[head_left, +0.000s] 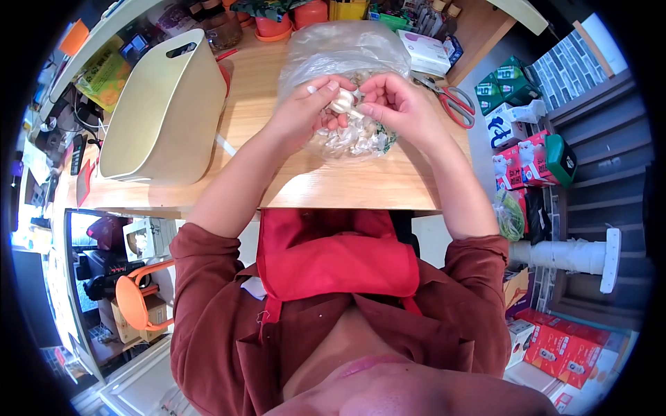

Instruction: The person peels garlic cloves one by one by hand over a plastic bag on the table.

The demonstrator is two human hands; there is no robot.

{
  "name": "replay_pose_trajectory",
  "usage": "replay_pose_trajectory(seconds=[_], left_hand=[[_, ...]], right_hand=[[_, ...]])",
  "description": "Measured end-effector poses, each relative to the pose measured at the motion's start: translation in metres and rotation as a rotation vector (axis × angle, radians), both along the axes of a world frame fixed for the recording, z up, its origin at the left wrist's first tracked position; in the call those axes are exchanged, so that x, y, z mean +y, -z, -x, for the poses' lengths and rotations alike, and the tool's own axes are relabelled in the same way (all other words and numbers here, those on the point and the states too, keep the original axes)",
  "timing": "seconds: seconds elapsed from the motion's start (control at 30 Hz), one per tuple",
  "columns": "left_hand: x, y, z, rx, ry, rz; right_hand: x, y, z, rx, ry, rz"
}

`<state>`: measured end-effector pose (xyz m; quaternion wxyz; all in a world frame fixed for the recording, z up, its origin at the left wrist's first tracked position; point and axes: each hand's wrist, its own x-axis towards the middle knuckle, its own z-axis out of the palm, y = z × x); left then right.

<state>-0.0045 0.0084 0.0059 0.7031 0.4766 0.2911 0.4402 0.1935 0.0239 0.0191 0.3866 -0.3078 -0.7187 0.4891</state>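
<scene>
My left hand holds a white garlic bulb between its curled fingers and thumb, over the bag. From the other side, my right hand pinches the bulb's edge with thumb and forefinger. Below both hands lies a clear plastic bag, spread on the wooden table. Whitish pieces that look like garlic and papery skins are in the bag's near part. The fingers partly cover the bulb.
A cream bin stands left of the bag. Scissors with red and grey handles lie to the right, near a white box. Flower pots line the back. Red cartons are on the floor at right.
</scene>
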Motion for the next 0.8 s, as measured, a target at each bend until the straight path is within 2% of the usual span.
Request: replay_pose_trajectory(seconds=[0.07, 0.17, 0.3, 0.47, 0.5, 0.67, 0.77, 0.8], left_hand=[[0.002, 0.003, 0.000, -0.030, 0.017, 0.008], [0.002, 0.005, 0.001, 0.213, -0.004, -0.126], [-0.001, 0.003, -0.004, 0.191, -0.019, -0.093], [-0.001, 0.004, -0.003, 0.501, -0.065, -0.154], [-0.002, 0.005, -0.004, 0.491, -0.090, -0.156], [-0.001, 0.011, -0.006, 0.559, -0.262, -0.229], [0.003, 0.022, -0.007, 0.778, -0.463, -0.602], [0.002, 0.023, -0.008, 0.777, -0.478, -0.628]], right_hand=[[0.007, 0.016, 0.000, -0.043, 0.015, -0.003], [0.010, 0.030, 0.000, -0.017, -0.016, -0.023], [0.005, 0.042, 0.005, 0.109, -0.044, -0.051], [-0.005, 0.036, 0.009, -0.108, -0.006, -0.172], [-0.005, 0.036, 0.010, -0.158, 0.009, -0.176], [-0.005, 0.046, 0.020, 0.033, 0.044, -0.080], [-0.007, 0.045, 0.023, 0.123, 0.025, 0.082], [-0.008, 0.044, 0.025, 0.160, 0.009, 0.152]])
